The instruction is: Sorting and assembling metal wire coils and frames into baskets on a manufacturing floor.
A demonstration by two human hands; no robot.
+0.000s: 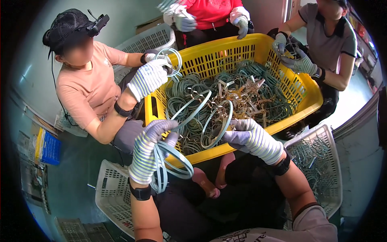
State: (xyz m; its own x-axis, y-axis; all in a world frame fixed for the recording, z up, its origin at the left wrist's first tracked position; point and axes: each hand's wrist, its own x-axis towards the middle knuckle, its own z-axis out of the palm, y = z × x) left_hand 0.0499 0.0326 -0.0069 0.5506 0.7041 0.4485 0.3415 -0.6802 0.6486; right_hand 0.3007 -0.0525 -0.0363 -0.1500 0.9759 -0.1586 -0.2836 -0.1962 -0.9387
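Left hand (151, 147), in a striped work glove, is closed around a bundle of pale blue-green rings (167, 167) that hangs just below its palm, over the near rim of the yellow basket (205, 151). Right hand (252, 137), gloved alike, pinches one single ring (219, 121) held upright just left of its fingers, above the tangled rings (242, 88) filling the basket. Beyond, three other people's gloved hands work at the far and side rims; white baskets (113, 193) stand below both wrists.
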